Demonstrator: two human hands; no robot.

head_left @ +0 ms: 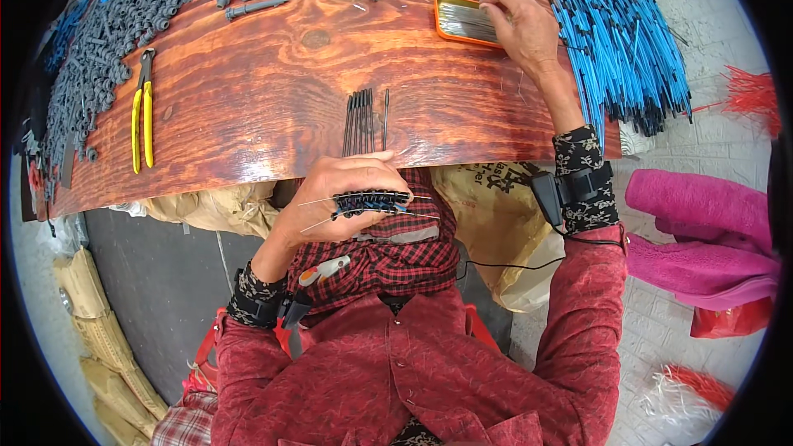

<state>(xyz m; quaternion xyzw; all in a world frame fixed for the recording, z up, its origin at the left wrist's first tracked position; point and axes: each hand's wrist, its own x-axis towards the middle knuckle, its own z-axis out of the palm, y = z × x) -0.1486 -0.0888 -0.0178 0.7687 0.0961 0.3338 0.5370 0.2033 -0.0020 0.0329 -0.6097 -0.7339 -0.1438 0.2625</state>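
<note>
My left hand [351, 175] is closed around a bundle of thin black rods [372, 201] at the table's front edge. The bundle's ends face me, and several thin metal pins stick out sideways from it. At the far right of the table, my right hand [525, 31] has its fingertips drawn together over a shallow tin [447, 31] with an orange-yellow rim, full of thin metal pins [467, 20]. Whatever those fingertips pinch is too small to make out. Just beyond my left hand, several loose black rods [360, 120] lie side by side on the wood.
Grey plastic fittings [107, 58] are heaped along the table's back and left. Yellow-handled pliers [143, 116] lie on the left of the wooden tabletop [248, 99]. Bundled blue rods with black ends [619, 41] cover the right edge. A white-and-orange tool [325, 271] rests on my lap.
</note>
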